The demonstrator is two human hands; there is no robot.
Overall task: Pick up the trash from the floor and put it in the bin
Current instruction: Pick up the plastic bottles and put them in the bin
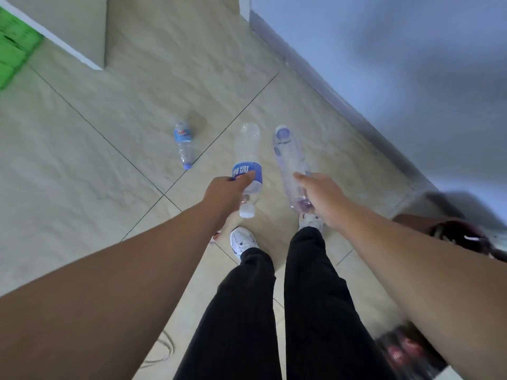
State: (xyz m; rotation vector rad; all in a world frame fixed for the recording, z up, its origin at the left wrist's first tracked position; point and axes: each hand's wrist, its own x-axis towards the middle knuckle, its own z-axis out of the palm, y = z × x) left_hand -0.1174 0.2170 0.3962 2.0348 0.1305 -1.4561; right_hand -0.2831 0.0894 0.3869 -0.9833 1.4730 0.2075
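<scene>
My left hand (pixel 223 194) grips a clear plastic bottle with a blue label (pixel 248 160); its white cap points back toward me. My right hand (pixel 319 196) holds a second clear bottle with purple print (pixel 288 152), base pointing away. Both bottles hang above the tiled floor in front of my feet. A third small bottle with a blue label and blue cap (pixel 183 142) lies on the floor to the left of my hands, apart from them. No bin is clearly in view.
Beige floor tiles (pixel 96 174) with dark grout lines fill the view. A white wall with a baseboard (pixel 329 86) runs along the right. A pale cabinet corner (pixel 82 37) stands at the upper left, with something green (pixel 13 48) beside it. Blurred dark red items (pixel 452 234) lie at right.
</scene>
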